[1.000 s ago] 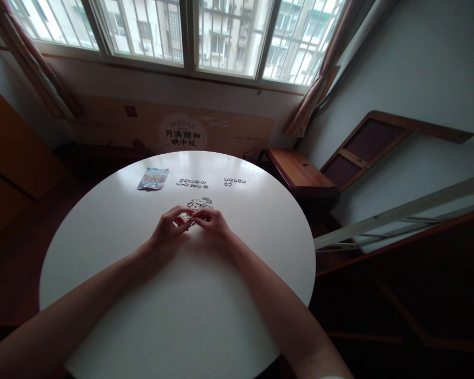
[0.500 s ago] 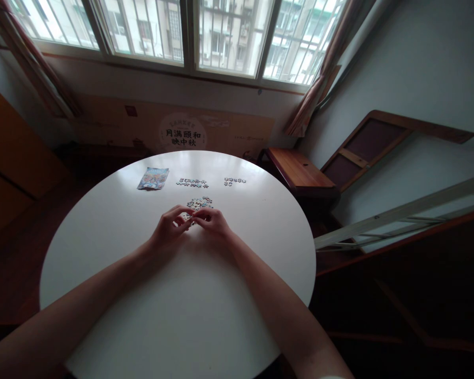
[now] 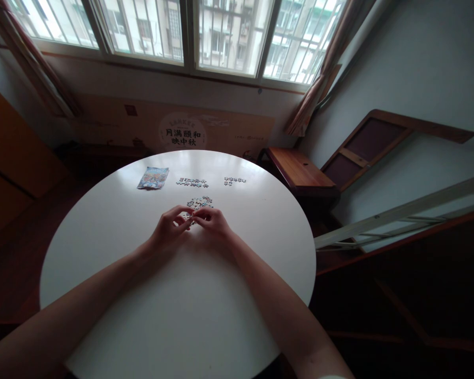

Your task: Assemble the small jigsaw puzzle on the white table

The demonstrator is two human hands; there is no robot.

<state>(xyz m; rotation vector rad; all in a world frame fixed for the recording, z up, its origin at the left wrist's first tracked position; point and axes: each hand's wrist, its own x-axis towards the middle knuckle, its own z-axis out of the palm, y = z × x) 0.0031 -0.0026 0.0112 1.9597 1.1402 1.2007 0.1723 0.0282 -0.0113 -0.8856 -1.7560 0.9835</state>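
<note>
Over a small heap of jigsaw puzzle pieces (image 3: 200, 201), my two hands meet at the fingertips. My left hand (image 3: 171, 221) is curled, its thumb and fingers brought together in a pinch. From the other side my right hand (image 3: 211, 219) pinches at the same spot, thumb and forefinger closed. Whatever is between the fingertips is too small and too covered to make out. Some pieces of the heap show between and beneath the fingers; others are hidden by the hands.
The round white table (image 3: 174, 316) carries rows of puzzle pieces (image 3: 192, 182), a smaller group of pieces (image 3: 234, 181) to their right, and a colourful printed packet (image 3: 153, 178) at the far left. A wooden stool or chair seat (image 3: 300, 167) stands beyond the right edge.
</note>
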